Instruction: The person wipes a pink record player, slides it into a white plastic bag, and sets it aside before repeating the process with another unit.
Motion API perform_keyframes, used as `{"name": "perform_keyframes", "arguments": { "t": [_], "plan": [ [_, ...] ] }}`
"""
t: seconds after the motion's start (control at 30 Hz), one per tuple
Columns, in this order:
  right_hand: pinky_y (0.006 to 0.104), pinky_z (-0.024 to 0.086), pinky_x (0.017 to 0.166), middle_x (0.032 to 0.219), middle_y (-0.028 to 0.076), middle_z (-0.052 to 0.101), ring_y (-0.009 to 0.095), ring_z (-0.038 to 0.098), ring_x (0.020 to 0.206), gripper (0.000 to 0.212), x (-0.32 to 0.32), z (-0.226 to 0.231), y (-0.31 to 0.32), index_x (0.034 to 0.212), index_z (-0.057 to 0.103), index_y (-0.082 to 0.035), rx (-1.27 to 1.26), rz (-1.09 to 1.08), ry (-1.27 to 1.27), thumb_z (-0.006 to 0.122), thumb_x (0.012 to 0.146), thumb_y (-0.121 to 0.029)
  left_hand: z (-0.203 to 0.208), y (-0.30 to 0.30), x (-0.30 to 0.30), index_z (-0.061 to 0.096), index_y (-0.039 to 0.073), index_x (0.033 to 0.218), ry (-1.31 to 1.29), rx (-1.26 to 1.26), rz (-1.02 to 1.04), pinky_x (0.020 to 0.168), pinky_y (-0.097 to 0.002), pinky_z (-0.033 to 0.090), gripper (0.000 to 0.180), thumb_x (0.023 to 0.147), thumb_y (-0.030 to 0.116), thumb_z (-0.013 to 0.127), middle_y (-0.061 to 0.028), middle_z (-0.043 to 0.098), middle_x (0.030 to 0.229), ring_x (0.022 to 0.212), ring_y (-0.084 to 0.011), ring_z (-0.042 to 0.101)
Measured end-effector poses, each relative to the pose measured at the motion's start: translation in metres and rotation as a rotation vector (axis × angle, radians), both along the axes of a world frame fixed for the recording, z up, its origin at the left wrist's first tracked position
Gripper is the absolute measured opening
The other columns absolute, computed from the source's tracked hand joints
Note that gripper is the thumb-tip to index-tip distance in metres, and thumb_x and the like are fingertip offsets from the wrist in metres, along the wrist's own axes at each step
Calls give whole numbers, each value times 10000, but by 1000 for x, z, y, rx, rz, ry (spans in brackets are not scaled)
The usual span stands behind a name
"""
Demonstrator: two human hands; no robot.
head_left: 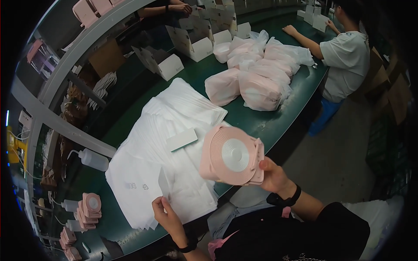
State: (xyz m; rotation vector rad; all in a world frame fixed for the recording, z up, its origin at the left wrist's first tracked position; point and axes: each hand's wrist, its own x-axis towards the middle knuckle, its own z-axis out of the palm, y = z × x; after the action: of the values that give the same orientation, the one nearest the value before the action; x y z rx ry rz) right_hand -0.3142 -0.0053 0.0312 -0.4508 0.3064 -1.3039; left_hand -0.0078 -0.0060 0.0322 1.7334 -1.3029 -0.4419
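My right hand (275, 175) grips a pink boxy appliance (214, 165) by its hinged edge, with the thumb on top. The appliance has a ringed round face with a silvery disc in its middle, and it is held above the table's near edge. Lower left, my left hand (169, 219) has thumb and fingers closed on the edge of a thin white plastic bag (143, 191). That bag lies on a broad stack of white bags (174, 108). On the stack rests a small white block (182, 139) with a green underside.
Wrapped pink appliances (261, 89) and open white cartons (170, 67) stand farther along the green table (274, 126). A co-worker (348, 56) is at the far right. Left are a squeeze bottle (93, 160), a metal frame (56, 119) and stacked pink appliances (89, 211).
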Motion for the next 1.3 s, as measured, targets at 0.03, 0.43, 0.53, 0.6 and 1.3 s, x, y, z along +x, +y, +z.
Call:
{"name": "perform_keyframes", "arguments": {
  "t": [0.03,0.43,0.53,0.6,1.3],
  "plan": [
    [391,396,1017,1317,143,455,239,480,1201,646,7,-5,1,1357,290,25,45,67,-62,595,869,-268,-1,-2,-3,536,-28,912,146,-23,-37,703,-268,439,69,895,39,537,-66,592,876,769,-137,536],
    [427,370,1042,1332,163,449,269,469,1216,667,82,-31,-16,1379,276,-1,185,334,-97,587,833,-227,13,5,-67,601,-42,968,588,76,-302,821,-237,430,130,852,15,601,-45,633,872,881,-94,566],
    [421,374,1041,1337,160,446,271,468,1217,671,76,-31,-25,1378,282,-9,159,309,-30,587,826,-236,-13,1,-47,593,-41,989,718,92,-235,825,-241,435,143,886,57,573,-51,635,873,880,-103,576],
    [410,387,1032,1338,146,451,266,468,1218,670,67,-35,-31,1377,293,-20,182,221,-63,587,820,-248,-16,6,-36,588,-40,999,778,102,-159,826,-244,437,155,904,78,560,-54,636,873,879,-107,581],
    [382,424,977,1293,174,493,268,526,1150,574,9,-15,10,1295,396,59,371,284,346,542,881,-311,31,8,-59,559,-5,988,608,45,-299,588,-192,391,104,905,59,561,1,547,715,638,-55,473]
  ]
}}
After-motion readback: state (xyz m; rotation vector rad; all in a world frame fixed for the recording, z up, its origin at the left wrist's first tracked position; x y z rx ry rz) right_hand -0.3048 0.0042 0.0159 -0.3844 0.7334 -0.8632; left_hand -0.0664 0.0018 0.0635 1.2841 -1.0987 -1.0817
